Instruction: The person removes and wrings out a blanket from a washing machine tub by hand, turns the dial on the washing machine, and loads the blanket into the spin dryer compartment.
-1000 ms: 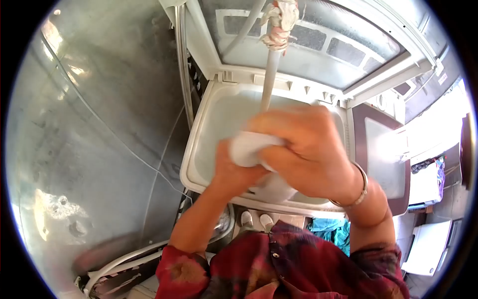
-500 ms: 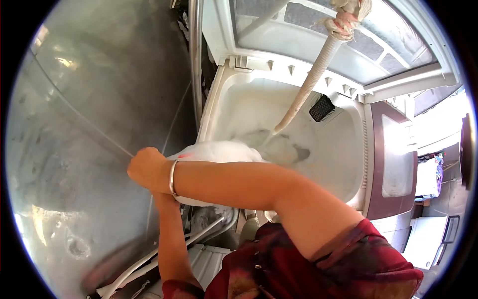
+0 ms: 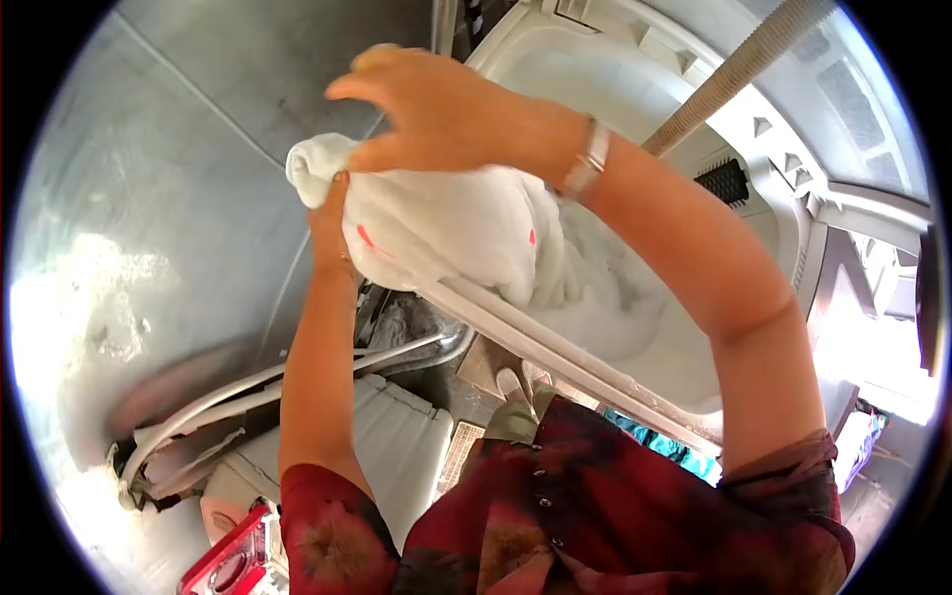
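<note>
A thick white cloth (image 3: pixel 446 223) with red marks lies bunched over the near rim of the washing machine tub (image 3: pixel 684 372), its lower folds hanging into the suds. My left hand (image 3: pixel 329 223) grips it at its left end, thumb against a rolled fold, the other fingers mostly behind the cloth. Just above, my right hand (image 3: pixel 446 109) is open with fingers spread, overlapping the top of the cloth in this view. A metal bracelet (image 3: pixel 592 159) circles the right wrist.
A ribbed hose (image 3: pixel 734 84) slants down into the foamy tub. The raised lid (image 3: pixel 873 109) stands behind, and a black filter grid (image 3: pixel 722 182) sits on the inner wall. Large grey metal surface (image 3: pixel 198 198) at left; pale tubing (image 3: pixel 228 397) below it.
My right hand, earlier closed near the left hand, has come up and opened. The cloth bundle now shows more fully over the rim, and the view has shifted and turned.
</note>
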The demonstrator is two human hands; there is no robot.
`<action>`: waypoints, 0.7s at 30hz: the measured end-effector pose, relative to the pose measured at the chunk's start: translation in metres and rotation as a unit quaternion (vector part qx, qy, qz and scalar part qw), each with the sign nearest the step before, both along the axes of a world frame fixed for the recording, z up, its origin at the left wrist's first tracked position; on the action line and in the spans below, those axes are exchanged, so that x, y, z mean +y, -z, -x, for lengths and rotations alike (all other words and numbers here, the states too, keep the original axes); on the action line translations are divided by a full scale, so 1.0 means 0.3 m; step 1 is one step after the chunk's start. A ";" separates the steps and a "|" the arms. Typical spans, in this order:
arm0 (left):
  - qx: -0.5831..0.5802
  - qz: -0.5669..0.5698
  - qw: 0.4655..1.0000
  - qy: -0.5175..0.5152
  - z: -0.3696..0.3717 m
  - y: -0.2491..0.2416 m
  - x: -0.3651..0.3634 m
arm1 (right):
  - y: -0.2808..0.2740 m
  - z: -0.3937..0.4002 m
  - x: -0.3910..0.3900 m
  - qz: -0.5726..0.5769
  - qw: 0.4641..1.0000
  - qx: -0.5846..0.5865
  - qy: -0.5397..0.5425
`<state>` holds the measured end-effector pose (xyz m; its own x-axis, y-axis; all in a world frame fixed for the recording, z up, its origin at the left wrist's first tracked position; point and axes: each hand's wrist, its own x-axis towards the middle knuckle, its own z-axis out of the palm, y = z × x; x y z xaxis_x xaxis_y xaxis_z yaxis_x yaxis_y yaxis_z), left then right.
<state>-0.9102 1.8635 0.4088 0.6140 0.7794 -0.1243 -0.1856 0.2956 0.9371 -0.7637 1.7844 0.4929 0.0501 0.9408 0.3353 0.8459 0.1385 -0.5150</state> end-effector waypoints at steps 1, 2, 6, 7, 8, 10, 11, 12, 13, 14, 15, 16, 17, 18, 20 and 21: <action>-0.018 0.017 1.000 -0.005 0.009 0.010 0.017 | 0.030 0.021 -0.049 -0.043 0.998 -0.022 0.035; -0.035 0.034 0.999 -0.009 0.018 0.026 0.032 | 0.061 0.059 -0.065 -0.042 0.998 -0.018 0.032; -0.030 0.079 0.996 0.022 0.003 0.109 0.087 | 0.104 0.163 -0.060 -0.067 0.990 -0.106 0.066; -0.030 0.080 0.996 0.020 0.012 0.128 0.096 | 0.103 0.186 -0.038 -0.001 0.989 -0.136 0.063; -0.008 0.066 0.998 0.017 0.014 0.114 0.086 | 0.102 0.194 -0.018 0.074 0.978 -0.177 0.082; -0.036 0.101 0.993 0.039 0.014 0.165 0.107 | 0.106 0.192 -0.003 0.084 0.980 -0.160 0.080; -0.035 0.110 0.992 0.044 0.020 0.162 0.096 | 0.113 0.187 -0.007 0.090 0.981 -0.148 0.082; -0.042 0.137 0.989 0.034 0.027 0.157 0.086 | 0.124 0.187 -0.013 0.063 0.979 -0.174 0.084; -0.047 0.162 0.985 0.024 0.034 0.144 0.079 | 0.131 0.187 -0.015 0.071 0.979 -0.173 0.086; -0.068 0.115 0.991 0.011 0.043 0.070 0.020 | 0.129 0.181 -0.007 0.080 0.978 -0.168 0.090; -0.069 0.117 0.991 0.011 0.065 0.038 0.002 | 0.125 0.178 -0.001 0.087 0.978 -0.163 0.093; 0.039 -0.005 0.994 -0.103 0.080 0.016 -0.011 | 0.121 0.175 0.002 0.087 0.978 -0.164 0.094; 0.146 -0.126 0.958 -0.214 0.086 -0.008 -0.020 | 0.117 0.175 0.004 0.095 0.977 -0.166 0.093; 0.147 -0.125 0.957 -0.215 0.069 -0.048 -0.043 | 0.113 0.179 0.002 0.102 0.976 -0.168 0.092; 0.027 -0.168 0.968 -0.184 0.003 -0.123 -0.108 | 0.093 0.178 -0.010 0.122 0.971 -0.188 0.080; 0.028 -0.170 0.968 -0.185 -0.023 -0.112 -0.110 | 0.083 0.176 -0.017 0.140 0.966 -0.207 0.069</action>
<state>-0.9033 1.8304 0.4424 0.2857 0.9460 0.1535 -0.1657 -0.1090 0.9801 -0.8166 1.7793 0.4681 0.0970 0.9915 0.0863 0.9879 -0.0854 -0.1298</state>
